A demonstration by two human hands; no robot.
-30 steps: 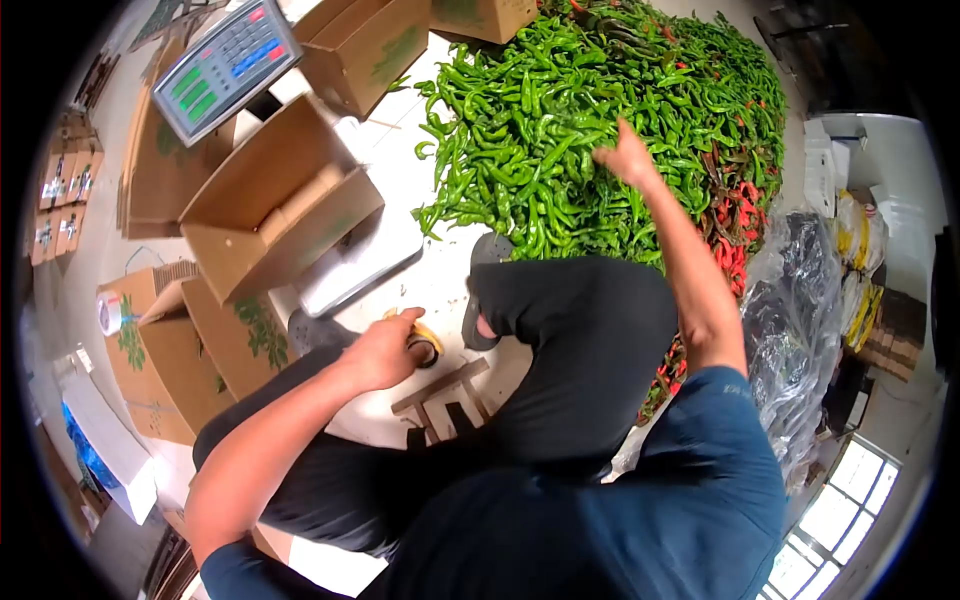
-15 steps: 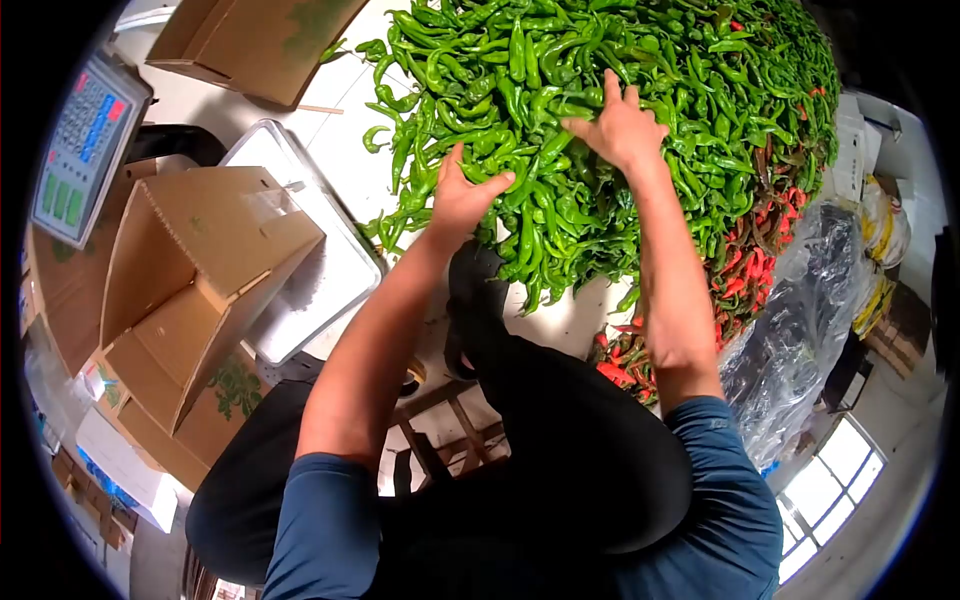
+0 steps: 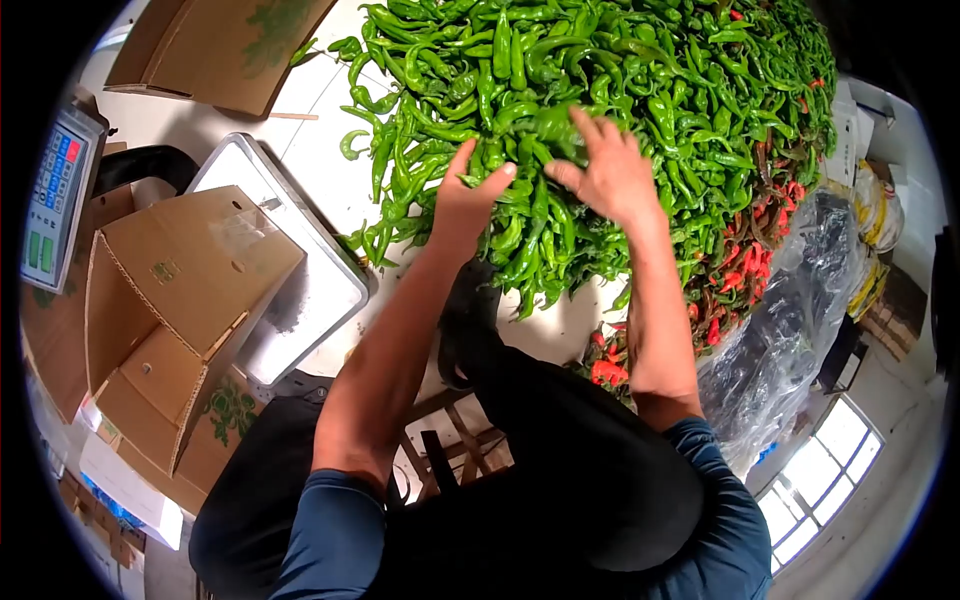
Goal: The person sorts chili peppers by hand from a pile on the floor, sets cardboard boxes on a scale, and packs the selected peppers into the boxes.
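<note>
A big heap of green chili peppers [image 3: 600,60] covers the floor in front of me. My left hand [image 3: 466,208] is at the near left part of the heap, thumb and forefinger apart, with green peppers just beyond them. To its right, my right hand [image 3: 615,178] reaches over the peppers, its fingers spread and slightly smeared by motion. A blurred green pepper [image 3: 556,126] lies right by those fingertips; I cannot tell whether they touch it. Red and dark peppers [image 3: 740,265] lie along the heap's right side.
On the left are an open cardboard box [image 3: 190,265] on a white scale platform [image 3: 330,265], and the scale's display [image 3: 55,195]. Another carton [image 3: 215,50] stands at the upper left. Clear plastic sheeting [image 3: 775,330] lies on the right. A wooden stool [image 3: 465,440] is below me.
My right hand has come down and left toward my left hand, and a pepper by its fingers is blurred. My left hand has shifted only slightly. The whole view has moved a little.
</note>
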